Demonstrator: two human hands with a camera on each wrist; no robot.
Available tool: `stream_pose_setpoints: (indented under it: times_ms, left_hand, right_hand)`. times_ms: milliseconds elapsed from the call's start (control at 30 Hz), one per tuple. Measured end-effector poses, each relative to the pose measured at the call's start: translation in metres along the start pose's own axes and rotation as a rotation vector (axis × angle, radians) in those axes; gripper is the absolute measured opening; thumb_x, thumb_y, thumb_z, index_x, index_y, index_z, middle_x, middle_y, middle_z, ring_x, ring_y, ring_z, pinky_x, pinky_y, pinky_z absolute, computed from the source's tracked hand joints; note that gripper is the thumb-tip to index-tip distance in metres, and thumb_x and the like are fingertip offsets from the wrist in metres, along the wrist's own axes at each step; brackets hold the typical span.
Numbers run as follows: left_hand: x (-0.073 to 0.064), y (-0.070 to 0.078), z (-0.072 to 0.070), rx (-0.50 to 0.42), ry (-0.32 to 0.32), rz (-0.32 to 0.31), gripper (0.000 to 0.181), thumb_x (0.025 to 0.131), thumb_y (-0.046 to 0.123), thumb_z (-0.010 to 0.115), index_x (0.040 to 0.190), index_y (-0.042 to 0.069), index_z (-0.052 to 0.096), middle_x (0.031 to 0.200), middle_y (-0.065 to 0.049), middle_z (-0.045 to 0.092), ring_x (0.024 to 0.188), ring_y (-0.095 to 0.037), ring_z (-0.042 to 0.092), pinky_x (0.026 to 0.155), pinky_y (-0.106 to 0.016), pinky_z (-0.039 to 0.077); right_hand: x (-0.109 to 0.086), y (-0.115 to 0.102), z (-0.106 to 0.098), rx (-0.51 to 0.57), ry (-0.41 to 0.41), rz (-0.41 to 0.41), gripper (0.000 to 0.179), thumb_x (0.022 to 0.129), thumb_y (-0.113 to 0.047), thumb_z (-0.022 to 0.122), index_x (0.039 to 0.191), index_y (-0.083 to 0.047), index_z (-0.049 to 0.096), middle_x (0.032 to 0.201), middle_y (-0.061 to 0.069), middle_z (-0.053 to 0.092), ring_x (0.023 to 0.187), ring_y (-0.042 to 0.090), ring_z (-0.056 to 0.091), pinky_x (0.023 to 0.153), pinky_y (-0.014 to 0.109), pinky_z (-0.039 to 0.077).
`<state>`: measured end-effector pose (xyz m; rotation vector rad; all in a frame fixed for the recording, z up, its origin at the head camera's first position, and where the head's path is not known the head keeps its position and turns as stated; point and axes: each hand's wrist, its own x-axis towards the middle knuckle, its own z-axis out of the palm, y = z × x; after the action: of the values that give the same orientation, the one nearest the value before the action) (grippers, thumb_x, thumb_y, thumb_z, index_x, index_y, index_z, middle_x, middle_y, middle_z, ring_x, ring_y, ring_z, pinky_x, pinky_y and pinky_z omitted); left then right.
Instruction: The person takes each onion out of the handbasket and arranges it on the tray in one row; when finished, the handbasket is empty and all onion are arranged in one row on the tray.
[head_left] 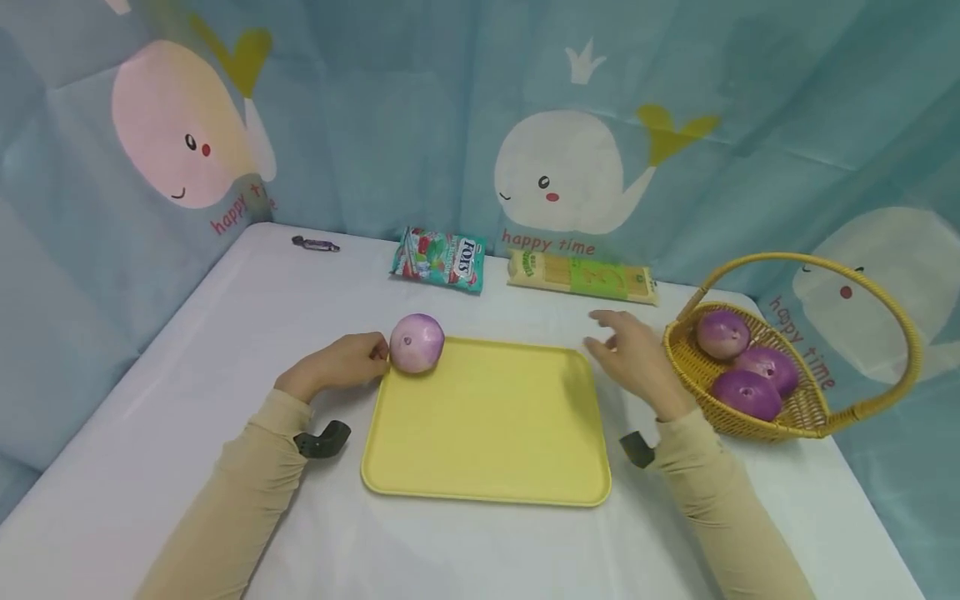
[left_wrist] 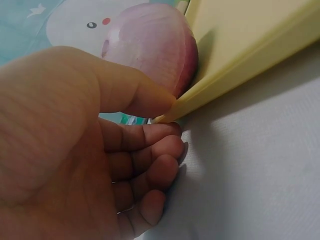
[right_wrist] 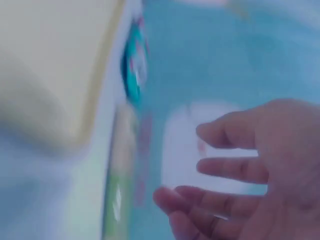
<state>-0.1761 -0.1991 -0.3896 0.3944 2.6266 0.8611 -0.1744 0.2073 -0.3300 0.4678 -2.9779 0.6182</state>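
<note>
A purple onion [head_left: 417, 342] sits on the far left corner of the yellow tray [head_left: 487, 425]. Beside it, my left hand [head_left: 347, 363] pinches the tray's rim; in the left wrist view the thumb presses on the rim and the curled fingers lie just under it. Between the tray and the yellow wicker basket [head_left: 813, 429], my right hand [head_left: 633, 354] hovers with loosely spread fingers and nothing in them. Several purple onions [head_left: 746, 394] lie inside the basket. The right wrist view is blurred.
Along the back of the white table lie a dark wrapped candy [head_left: 316, 244], a green candy bag [head_left: 439, 260] and a pack of noodles [head_left: 582, 277]. The basket's tall handle [head_left: 911, 333] arches up at the right. A blue curtain [head_left: 390, 108] hangs behind the table.
</note>
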Motion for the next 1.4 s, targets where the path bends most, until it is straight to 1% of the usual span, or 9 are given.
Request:
stream_pose_setpoints:
  times_ms: [167, 300, 400, 567, 633, 933, 1100, 1233, 1400]
  left_hand:
    - [0.001, 0.0, -0.004, 0.011, -0.011, -0.01, 0.021, 0.087, 0.018, 0.053, 0.101, 0.002, 0.055, 0.085, -0.007, 0.055, 0.076, -0.017, 0.05, 0.064, -0.027, 0.041]
    - [0.0, -0.003, -0.005, 0.018, -0.012, -0.019, 0.021, 0.088, 0.018, 0.052, 0.101, 0.002, 0.055, 0.086, -0.008, 0.056, 0.077, -0.018, 0.051, 0.064, -0.028, 0.041]
    - [-0.002, -0.005, -0.006, 0.017, -0.011, -0.034, 0.021, 0.088, 0.018, 0.052, 0.102, 0.002, 0.055, 0.087, -0.008, 0.056, 0.078, -0.018, 0.05, 0.064, -0.028, 0.041]
    - [-0.004, -0.007, -0.004, -0.002, -0.016, -0.051, 0.024, 0.088, 0.019, 0.052, 0.105, 0.001, 0.055, 0.089, -0.008, 0.056, 0.08, -0.019, 0.05, 0.065, -0.028, 0.041]
    - [-0.004, -0.007, -0.002, -0.01, -0.015, -0.047, 0.025, 0.088, 0.019, 0.052, 0.106, 0.001, 0.055, 0.089, -0.008, 0.056, 0.08, -0.019, 0.051, 0.065, -0.028, 0.041]
    - [-0.003, -0.005, 0.003, -0.018, -0.014, -0.042, 0.026, 0.088, 0.02, 0.053, 0.106, 0.001, 0.055, 0.09, -0.008, 0.056, 0.081, -0.018, 0.051, 0.066, -0.028, 0.042]
    - [-0.001, -0.005, 0.004, -0.009, -0.009, -0.024, 0.025, 0.088, 0.019, 0.052, 0.105, 0.002, 0.056, 0.091, -0.009, 0.057, 0.082, -0.019, 0.051, 0.068, -0.028, 0.041]
    - [0.002, -0.005, 0.004, -0.006, -0.009, -0.011, 0.021, 0.087, 0.018, 0.052, 0.103, 0.003, 0.056, 0.09, -0.008, 0.057, 0.081, -0.019, 0.051, 0.067, -0.028, 0.041]
    - [0.001, -0.001, -0.001, -0.011, -0.016, -0.015, 0.021, 0.087, 0.017, 0.052, 0.102, 0.002, 0.055, 0.086, -0.007, 0.055, 0.077, -0.018, 0.051, 0.065, -0.028, 0.041]
  right_hand:
    - [-0.036, 0.058, -0.045, -0.148, 0.08, 0.165, 0.042, 0.095, -0.025, 0.054, 0.128, 0.001, 0.057, 0.12, 0.03, 0.059, 0.103, 0.046, 0.058, 0.082, 0.061, 0.046]
    - [-0.06, 0.091, -0.067, -0.308, 0.065, 0.331, 0.046, 0.093, -0.027, 0.053, 0.117, 0.012, 0.05, 0.107, 0.038, 0.055, 0.091, 0.055, 0.055, 0.065, 0.063, 0.044]
    - [-0.068, 0.106, -0.076, -0.377, -0.022, 0.452, 0.057, 0.092, -0.031, 0.054, 0.116, 0.019, 0.041, 0.101, 0.046, 0.051, 0.082, 0.06, 0.054, 0.057, 0.062, 0.043]
    - [-0.069, 0.118, -0.08, -0.36, -0.287, 0.561, 0.081, 0.096, -0.046, 0.047, 0.135, 0.021, 0.023, 0.121, 0.052, 0.042, 0.104, 0.069, 0.045, 0.075, 0.074, 0.041]
    - [-0.067, 0.121, -0.077, -0.328, -0.325, 0.56, 0.081, 0.097, -0.048, 0.043, 0.137, 0.02, 0.022, 0.124, 0.051, 0.04, 0.109, 0.069, 0.043, 0.08, 0.074, 0.04]
    - [-0.065, 0.128, -0.061, -0.273, -0.231, 0.422, 0.071, 0.096, -0.048, 0.05, 0.137, 0.009, 0.036, 0.126, 0.046, 0.044, 0.112, 0.066, 0.043, 0.086, 0.073, 0.04]
    - [-0.07, 0.129, -0.059, -0.263, -0.107, 0.388, 0.07, 0.1, -0.048, 0.044, 0.142, 0.007, 0.033, 0.128, 0.05, 0.038, 0.113, 0.069, 0.038, 0.088, 0.074, 0.036]
    - [-0.075, 0.116, -0.068, -0.216, 0.019, 0.372, 0.068, 0.1, -0.045, 0.045, 0.147, 0.003, 0.032, 0.128, 0.05, 0.035, 0.111, 0.067, 0.038, 0.085, 0.075, 0.036]
    - [-0.069, 0.08, -0.082, -0.126, 0.127, 0.303, 0.068, 0.098, -0.039, 0.05, 0.153, -0.007, 0.027, 0.129, 0.045, 0.035, 0.105, 0.059, 0.045, 0.076, 0.072, 0.043]
